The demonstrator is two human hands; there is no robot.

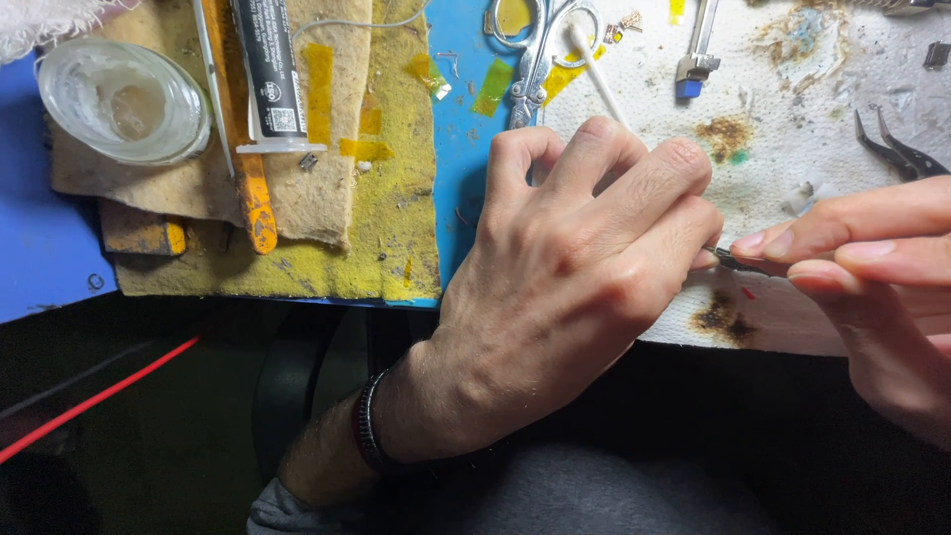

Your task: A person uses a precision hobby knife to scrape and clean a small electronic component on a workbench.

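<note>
View from my head cam, looking down at a cluttered bench. My left hand (584,258) sits centre frame, back up, fingers curled tight over sthg I can't see; whether it grips anything, can't tell. A dark band wraps that wrist. My right hand (872,277) comes in from the right edge, thumb and fingers pinched narrow on a thin dark tool (738,261). The tool's tip runs toward my left fingertips and disappears under them. Both hands rest over a stained white paper towel (792,129) w/ brown scorch marks.

Top centre: small silver scissors (535,50) on the blue mat (461,129), a cotton swab (594,64) lying just beside them, its stick running under my left hand. Black tweezers (897,149) lie on the towel, upper right, above my right hand. Left of my hands: a worn yellow cloth (386,188) w/ bits of amber tape, a black syringe tube (267,69) on top of it, and an orange-handled tool (253,188) next to the tube. Far left: a clear glass dish (119,99). A red cable (99,396) crosses the dark area below the bench.
</note>
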